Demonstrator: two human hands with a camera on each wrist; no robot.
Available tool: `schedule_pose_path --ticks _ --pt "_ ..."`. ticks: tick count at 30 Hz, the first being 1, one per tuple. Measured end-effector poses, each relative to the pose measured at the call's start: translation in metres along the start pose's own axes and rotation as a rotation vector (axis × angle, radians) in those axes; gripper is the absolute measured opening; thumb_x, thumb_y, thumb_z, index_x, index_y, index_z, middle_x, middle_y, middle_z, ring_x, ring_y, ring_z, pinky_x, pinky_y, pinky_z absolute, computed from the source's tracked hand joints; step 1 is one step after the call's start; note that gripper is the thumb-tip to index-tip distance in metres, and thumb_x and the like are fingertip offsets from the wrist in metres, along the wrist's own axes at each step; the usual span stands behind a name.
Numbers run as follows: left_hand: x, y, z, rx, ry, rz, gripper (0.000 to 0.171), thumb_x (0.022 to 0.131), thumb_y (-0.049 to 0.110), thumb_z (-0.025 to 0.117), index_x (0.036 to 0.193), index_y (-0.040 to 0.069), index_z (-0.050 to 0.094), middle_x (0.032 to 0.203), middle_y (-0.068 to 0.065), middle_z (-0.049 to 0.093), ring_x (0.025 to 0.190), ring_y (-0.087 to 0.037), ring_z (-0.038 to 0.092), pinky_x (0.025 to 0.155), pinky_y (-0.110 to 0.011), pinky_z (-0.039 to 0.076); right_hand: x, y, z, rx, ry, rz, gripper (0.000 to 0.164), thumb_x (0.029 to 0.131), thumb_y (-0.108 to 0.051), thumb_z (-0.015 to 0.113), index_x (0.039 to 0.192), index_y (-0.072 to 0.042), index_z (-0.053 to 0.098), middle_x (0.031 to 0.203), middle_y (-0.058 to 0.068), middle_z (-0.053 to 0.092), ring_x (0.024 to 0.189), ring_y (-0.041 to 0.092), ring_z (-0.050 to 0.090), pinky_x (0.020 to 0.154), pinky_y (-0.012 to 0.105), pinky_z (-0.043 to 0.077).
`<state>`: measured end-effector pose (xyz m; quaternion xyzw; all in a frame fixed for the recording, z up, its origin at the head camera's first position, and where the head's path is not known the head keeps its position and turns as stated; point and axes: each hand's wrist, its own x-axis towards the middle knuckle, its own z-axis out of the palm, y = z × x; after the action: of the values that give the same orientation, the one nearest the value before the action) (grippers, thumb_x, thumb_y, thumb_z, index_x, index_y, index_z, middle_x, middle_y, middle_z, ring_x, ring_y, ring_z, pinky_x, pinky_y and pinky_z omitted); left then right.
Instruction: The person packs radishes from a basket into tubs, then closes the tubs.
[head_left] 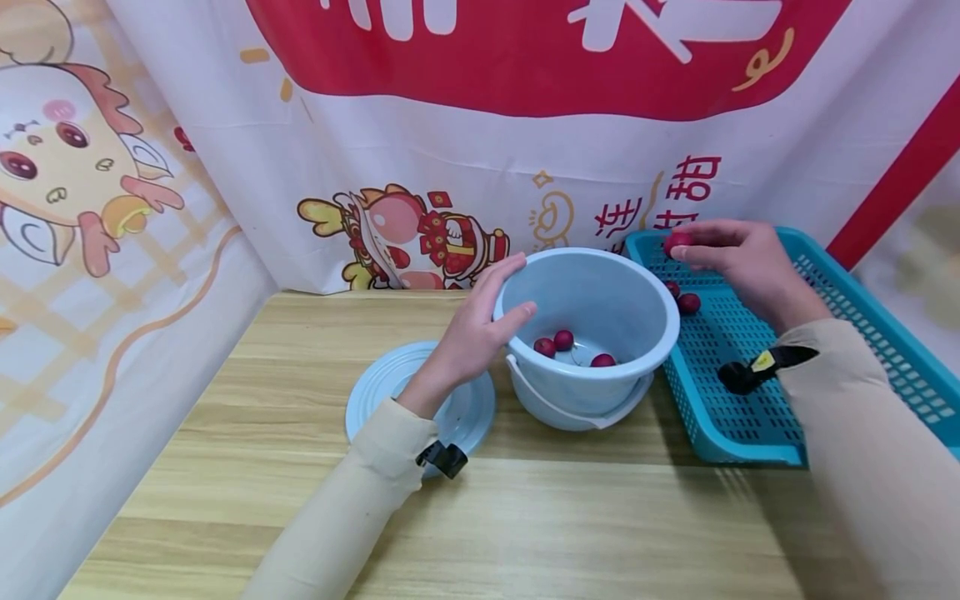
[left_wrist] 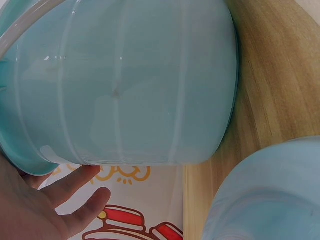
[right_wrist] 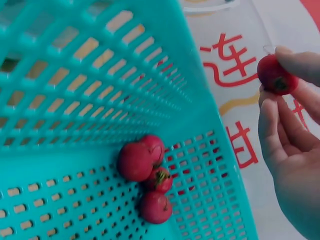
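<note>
A light blue bucket [head_left: 581, 392] stands upright on the table with three small red radishes [head_left: 563, 339] visible inside. My left hand [head_left: 480, 325] holds its left rim, the thumb lying over the edge; in the left wrist view, two fingers [left_wrist: 75, 182] extend beside the wall. Over the far left corner of a teal basket [head_left: 720, 417], my right hand [head_left: 738, 258] pinches one radish [right_wrist: 275, 75] between thumb and fingers. A thin root trails from it in the right wrist view. Several more radishes [right_wrist: 135, 161] lie clustered in the basket's corner below.
A round light blue lid [head_left: 375, 392] lies flat on the wooden table [head_left: 247, 467], left of the bucket and partly under my left forearm. The bucket's white handle [head_left: 555, 408] hangs down its front. A printed cloth [head_left: 465, 158] hangs behind the table.
</note>
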<state>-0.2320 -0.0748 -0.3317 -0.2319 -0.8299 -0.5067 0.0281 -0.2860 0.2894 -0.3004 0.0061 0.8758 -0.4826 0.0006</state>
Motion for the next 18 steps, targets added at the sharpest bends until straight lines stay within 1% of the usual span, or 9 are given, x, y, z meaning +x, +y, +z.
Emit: schedule_pose_path --ticks 3,9,14,18 --pt "0.000 0.000 0.000 0.002 0.002 -0.001 0.067 0.103 0.040 0.056 0.165 0.028 0.035 0.175 0.009 0.028 0.160 -0.021 0.032 0.125 -0.060 0.037 -0.004 -0.004 0.002 0.042 0.002 -0.037 0.074 0.088 -0.057 0.079 0.154 -0.033 0.055 0.151 -0.004 0.058 0.123 0.015 0.055 0.081 0.020 0.062" --pt "0.000 0.000 0.001 0.005 0.005 -0.004 0.067 0.104 0.041 0.056 0.166 0.028 0.034 0.175 0.008 0.027 0.160 -0.022 0.032 0.125 -0.061 0.038 -0.010 -0.009 0.006 0.096 -0.029 -0.114 0.067 0.092 -0.048 0.078 0.154 -0.032 0.057 0.148 -0.009 0.061 0.126 0.013 0.055 0.083 0.021 0.063" --pt "0.000 0.000 0.001 0.005 0.003 0.001 0.067 0.104 0.041 0.056 0.166 0.028 0.034 0.175 0.008 0.027 0.161 -0.021 0.030 0.126 -0.061 0.036 -0.016 -0.015 0.010 0.156 -0.065 -0.209 0.057 0.098 -0.035 0.075 0.152 -0.026 0.059 0.143 -0.011 0.065 0.124 0.014 0.061 0.087 0.022 0.063" --pt "0.000 0.000 0.001 0.008 0.004 0.002 0.067 0.104 0.041 0.056 0.166 0.027 0.034 0.175 0.007 0.027 0.161 -0.021 0.030 0.126 -0.061 0.035 -0.018 -0.017 0.014 0.175 -0.099 -0.245 0.054 0.100 -0.027 0.074 0.151 -0.023 0.060 0.143 -0.010 0.064 0.121 0.016 0.064 0.088 0.023 0.063"
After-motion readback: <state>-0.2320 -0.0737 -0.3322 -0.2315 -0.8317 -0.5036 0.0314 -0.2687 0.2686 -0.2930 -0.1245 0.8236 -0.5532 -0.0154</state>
